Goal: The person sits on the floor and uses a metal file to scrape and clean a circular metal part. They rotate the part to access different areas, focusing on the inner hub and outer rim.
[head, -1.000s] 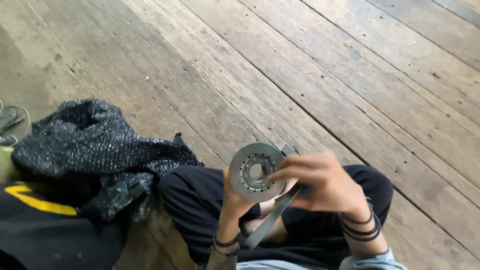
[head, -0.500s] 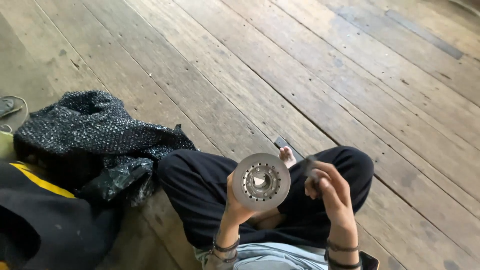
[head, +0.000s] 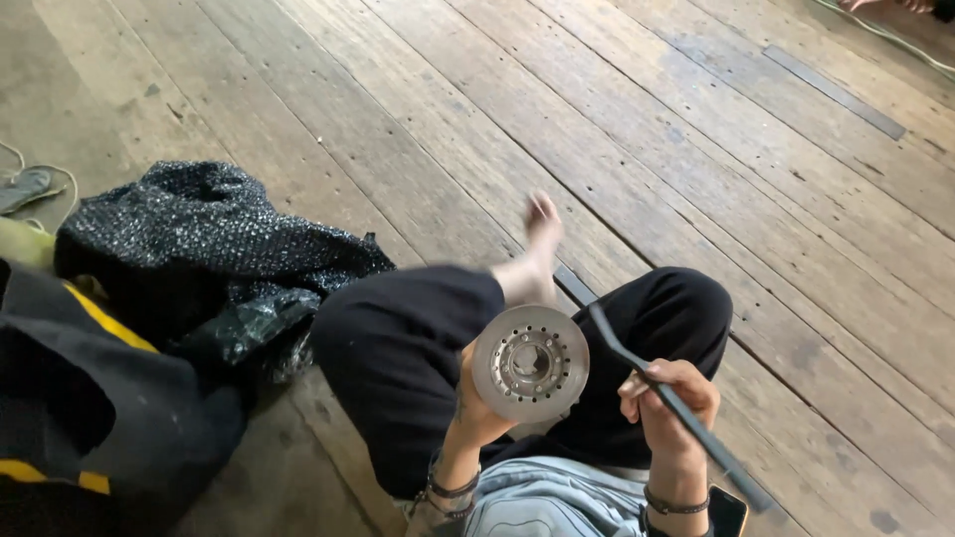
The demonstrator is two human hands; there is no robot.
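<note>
A person sits cross-legged on a wooden plank floor (head: 696, 149), the left hand (head: 477, 403) gripping a round metal disc (head: 530, 362) upright above the lap, fingers closed behind it. The right hand (head: 668, 403) is wrapped around a dark bent bar (head: 668, 403) just beside the disc. A black sparkly cloth (head: 209, 239) lies near the floor's left edge.

Floor (head: 617, 129) is old worn wooden planks running diagonally, greyish-brown with gaps, scuffs and a few dark stains, lit by soft even daylight. Off to the left there's a crumpled sparkly black cloth (head: 199, 239) next to a black bag with yellow stripes (head: 90, 398). A thin cord (head: 895, 45) snakes across the top right corner.
</note>
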